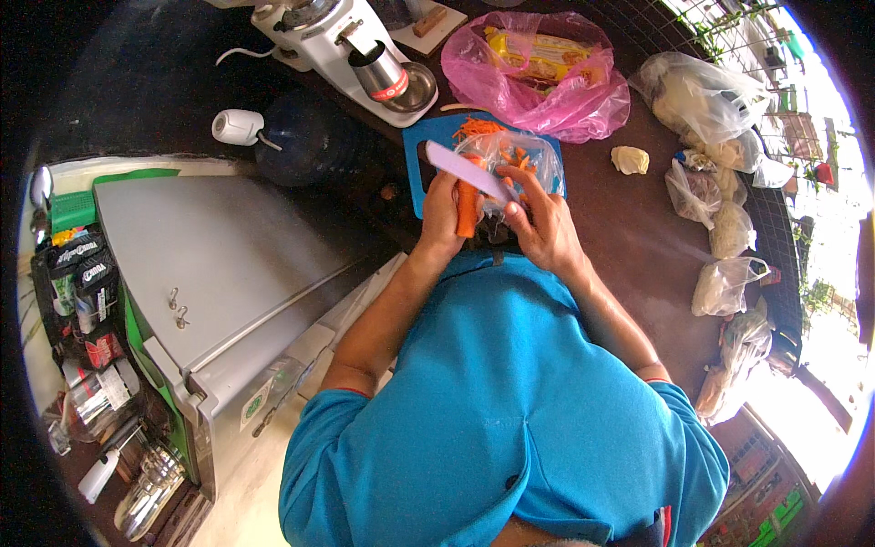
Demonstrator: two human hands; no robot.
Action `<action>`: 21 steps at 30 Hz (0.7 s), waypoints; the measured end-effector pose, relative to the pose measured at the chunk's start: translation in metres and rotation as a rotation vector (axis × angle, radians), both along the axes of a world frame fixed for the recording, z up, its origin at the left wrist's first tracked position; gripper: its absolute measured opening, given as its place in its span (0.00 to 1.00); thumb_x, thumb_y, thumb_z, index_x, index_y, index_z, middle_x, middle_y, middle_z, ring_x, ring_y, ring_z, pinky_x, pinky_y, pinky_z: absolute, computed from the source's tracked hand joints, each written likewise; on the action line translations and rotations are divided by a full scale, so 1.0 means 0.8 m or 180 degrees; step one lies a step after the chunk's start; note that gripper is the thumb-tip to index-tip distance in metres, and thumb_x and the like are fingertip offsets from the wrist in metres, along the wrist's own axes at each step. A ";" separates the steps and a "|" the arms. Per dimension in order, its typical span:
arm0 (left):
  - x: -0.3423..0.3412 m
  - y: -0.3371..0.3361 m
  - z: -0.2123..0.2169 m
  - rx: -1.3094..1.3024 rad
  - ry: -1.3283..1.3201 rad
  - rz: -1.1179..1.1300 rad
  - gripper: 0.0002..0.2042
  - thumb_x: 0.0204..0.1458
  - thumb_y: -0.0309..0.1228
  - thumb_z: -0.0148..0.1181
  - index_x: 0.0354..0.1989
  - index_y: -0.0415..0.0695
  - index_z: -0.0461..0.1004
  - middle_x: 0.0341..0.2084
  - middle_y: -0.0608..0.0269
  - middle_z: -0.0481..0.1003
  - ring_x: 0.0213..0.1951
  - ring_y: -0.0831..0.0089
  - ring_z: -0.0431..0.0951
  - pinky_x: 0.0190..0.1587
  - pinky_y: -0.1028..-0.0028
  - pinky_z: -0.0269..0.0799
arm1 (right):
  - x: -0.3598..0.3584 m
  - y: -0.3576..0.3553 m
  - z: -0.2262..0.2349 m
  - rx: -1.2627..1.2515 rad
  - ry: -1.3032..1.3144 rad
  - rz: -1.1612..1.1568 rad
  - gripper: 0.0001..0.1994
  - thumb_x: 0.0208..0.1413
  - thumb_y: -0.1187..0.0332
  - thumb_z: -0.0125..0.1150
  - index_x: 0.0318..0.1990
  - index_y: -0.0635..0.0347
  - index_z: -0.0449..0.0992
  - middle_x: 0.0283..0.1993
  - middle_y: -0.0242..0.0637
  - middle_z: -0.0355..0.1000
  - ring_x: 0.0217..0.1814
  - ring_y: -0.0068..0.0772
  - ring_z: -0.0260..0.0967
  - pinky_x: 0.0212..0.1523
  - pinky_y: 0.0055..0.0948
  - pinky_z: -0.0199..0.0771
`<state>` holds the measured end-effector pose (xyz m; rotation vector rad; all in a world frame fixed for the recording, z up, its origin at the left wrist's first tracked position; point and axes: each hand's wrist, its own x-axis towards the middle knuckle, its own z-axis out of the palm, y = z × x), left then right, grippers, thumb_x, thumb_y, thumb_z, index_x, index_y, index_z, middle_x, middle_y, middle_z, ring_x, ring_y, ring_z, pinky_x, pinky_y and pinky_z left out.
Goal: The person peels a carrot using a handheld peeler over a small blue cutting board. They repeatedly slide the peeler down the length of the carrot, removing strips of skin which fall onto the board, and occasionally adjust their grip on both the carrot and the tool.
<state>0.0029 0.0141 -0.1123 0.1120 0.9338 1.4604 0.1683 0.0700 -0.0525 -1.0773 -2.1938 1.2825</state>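
My left hand (441,217) is closed around a peeled orange carrot (467,211), held upright just in front of my body. In my right hand (549,224) is a knife (467,170) with a wide lilac blade, which slants across the top of the carrot; its handle is mostly hidden by my fingers. Beyond both hands lies a blue cutting board (415,173). On it sit a heap of shredded carrot (481,127) and a clear plastic bag (548,157) with orange carrot pieces in or under it; I cannot tell which.
A pink plastic bag (583,109) with a yellow packet stands behind the board. To its left is a white machine (314,41) with a steel cup (375,73). Several clear bags (702,100) line the wire mesh on the right, near a pale lump (630,160). A grey refrigerator (210,264) stands left.
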 end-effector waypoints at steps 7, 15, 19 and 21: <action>0.004 0.021 0.069 0.0749 0.0482 0.0341 0.16 0.64 0.45 0.43 0.50 0.48 0.70 0.32 0.63 0.71 0.22 0.78 0.70 0.19 0.82 0.65 | -0.006 -0.012 0.061 0.0459 0.0292 0.0482 0.29 0.54 0.60 0.60 0.62 0.61 0.62 0.21 0.44 0.71 0.24 0.50 0.73 0.29 0.44 0.72; -0.005 0.015 0.140 0.1130 0.1033 0.0281 0.11 0.62 0.27 0.47 0.51 0.41 0.66 0.35 0.63 0.70 0.33 0.83 0.71 0.34 0.84 0.71 | -0.007 -0.024 0.088 0.0770 0.0600 0.0587 0.32 0.48 0.66 0.65 0.61 0.64 0.62 0.19 0.37 0.68 0.23 0.44 0.72 0.26 0.40 0.71; -0.001 0.017 0.146 0.0853 0.0983 0.0332 0.20 0.65 0.46 0.36 0.54 0.46 0.66 0.33 0.62 0.68 0.23 0.82 0.66 0.20 0.85 0.62 | -0.008 -0.025 0.093 0.0770 0.0625 0.0550 0.31 0.48 0.67 0.64 0.61 0.64 0.61 0.20 0.38 0.69 0.23 0.45 0.72 0.26 0.40 0.71; 0.000 0.017 0.145 0.0876 0.1242 0.0335 0.20 0.66 0.46 0.36 0.54 0.45 0.66 0.33 0.62 0.68 0.24 0.82 0.67 0.21 0.86 0.62 | -0.008 -0.023 0.095 0.0790 0.0594 0.0546 0.31 0.48 0.68 0.64 0.61 0.64 0.61 0.20 0.38 0.69 0.23 0.45 0.72 0.26 0.39 0.71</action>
